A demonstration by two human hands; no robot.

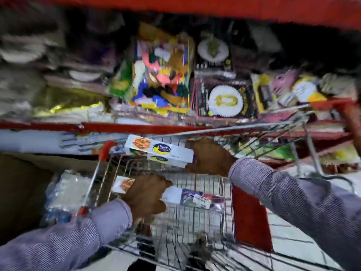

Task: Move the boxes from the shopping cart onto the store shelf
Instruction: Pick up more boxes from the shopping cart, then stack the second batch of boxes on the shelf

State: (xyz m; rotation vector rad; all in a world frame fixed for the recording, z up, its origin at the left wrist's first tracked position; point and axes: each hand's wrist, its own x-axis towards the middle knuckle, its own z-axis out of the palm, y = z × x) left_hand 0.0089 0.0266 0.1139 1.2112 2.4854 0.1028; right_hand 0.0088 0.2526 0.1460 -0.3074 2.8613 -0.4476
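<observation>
My right hand [210, 156] grips the right end of two long white wrap boxes [158, 148] stacked together, held above the wire shopping cart [197, 218]. My left hand [145, 194] lies over the middle of another long white box [175, 194] inside the cart, fingers wrapped on it. The store shelf [136, 127] with a red front edge runs across the view just beyond the cart. The whole view is motion-blurred.
The shelf holds packs of coloured balloons [162, 75], black party packs with white plates [225, 100] and other goods. A lower white shelf [29, 141] sits at left. A plastic-wrapped pack [66, 190] stands left of the cart. A red panel [250, 220] is at the cart's right.
</observation>
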